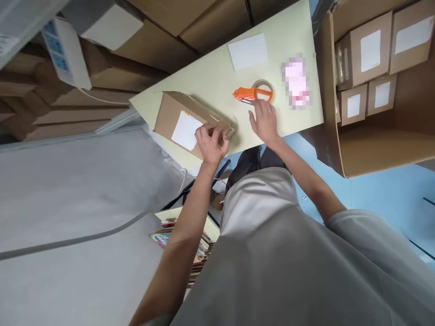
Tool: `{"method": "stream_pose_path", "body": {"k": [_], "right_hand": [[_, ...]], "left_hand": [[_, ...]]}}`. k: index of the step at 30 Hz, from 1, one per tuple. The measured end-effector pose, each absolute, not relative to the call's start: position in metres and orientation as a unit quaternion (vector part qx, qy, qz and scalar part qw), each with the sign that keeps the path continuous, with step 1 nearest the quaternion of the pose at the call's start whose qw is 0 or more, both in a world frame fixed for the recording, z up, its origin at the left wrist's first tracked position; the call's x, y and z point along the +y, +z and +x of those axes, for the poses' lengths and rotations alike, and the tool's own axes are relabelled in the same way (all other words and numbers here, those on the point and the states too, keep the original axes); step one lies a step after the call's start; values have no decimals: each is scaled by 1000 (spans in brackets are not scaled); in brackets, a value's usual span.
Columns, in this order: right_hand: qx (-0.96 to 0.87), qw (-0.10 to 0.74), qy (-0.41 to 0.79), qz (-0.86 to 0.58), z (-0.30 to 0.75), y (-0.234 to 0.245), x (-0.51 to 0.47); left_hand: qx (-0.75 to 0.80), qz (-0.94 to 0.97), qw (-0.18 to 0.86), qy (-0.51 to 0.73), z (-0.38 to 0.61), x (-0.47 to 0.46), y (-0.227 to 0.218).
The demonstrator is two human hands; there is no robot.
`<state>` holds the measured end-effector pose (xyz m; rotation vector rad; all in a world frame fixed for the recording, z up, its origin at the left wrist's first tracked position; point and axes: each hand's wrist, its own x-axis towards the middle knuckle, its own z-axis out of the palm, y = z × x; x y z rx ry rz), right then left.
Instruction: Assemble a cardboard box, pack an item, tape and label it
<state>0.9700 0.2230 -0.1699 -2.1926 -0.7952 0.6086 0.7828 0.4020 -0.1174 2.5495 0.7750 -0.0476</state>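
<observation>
A sealed cardboard box (170, 115) with a white label (186, 130) lies on the pale table (210, 81). My left hand (212, 141) is at the box's right end, its fingers curled over the edge beside the label. To the right, my right hand (264, 121) has its fingers extended, with the fingertips at the near edge of an orange tape dispenser (245, 93). Whether they touch it is hard to tell. Behind the dispenser's handle shows a roll of tape (261, 83). A slim dark strip, perhaps a pen or blade, lies along its near side.
A white sheet (248, 51) and a blurred pink item (297, 82) lie farther back on the table. At right stands a large open carton (384, 151) holding several labelled boxes (370, 50). Stacked cartons (136, 63) line the far left. A grey cable (102, 235) crosses the left.
</observation>
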Motion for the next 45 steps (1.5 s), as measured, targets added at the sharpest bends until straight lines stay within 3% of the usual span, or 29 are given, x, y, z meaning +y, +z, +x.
{"method": "stream_pose_path", "body": {"k": [4,8,11,15,24,34,45], "right_hand": [[-257,477,312,-780,934,-175,243],[-248,535,368,-719,934,-196,277],[-280,523,410,-693,949,-200,290],[-306,442,444,-717,964,-188,288],[-327,407,348,-779,951,-178,270],[-219,499,217,-810,900,-173,254],[-186,632,313,-684,903,-189,299]], "left_hand": [[294,925,239,-4,782,401,-121],[296,922,250,1,781,402,-119],[286,923,258,7,778,403,-119],[274,927,258,9,774,405,-118],[254,931,262,0,773,408,-112],[220,932,288,7,771,410,-114],[190,944,268,29,773,415,-119]]}}
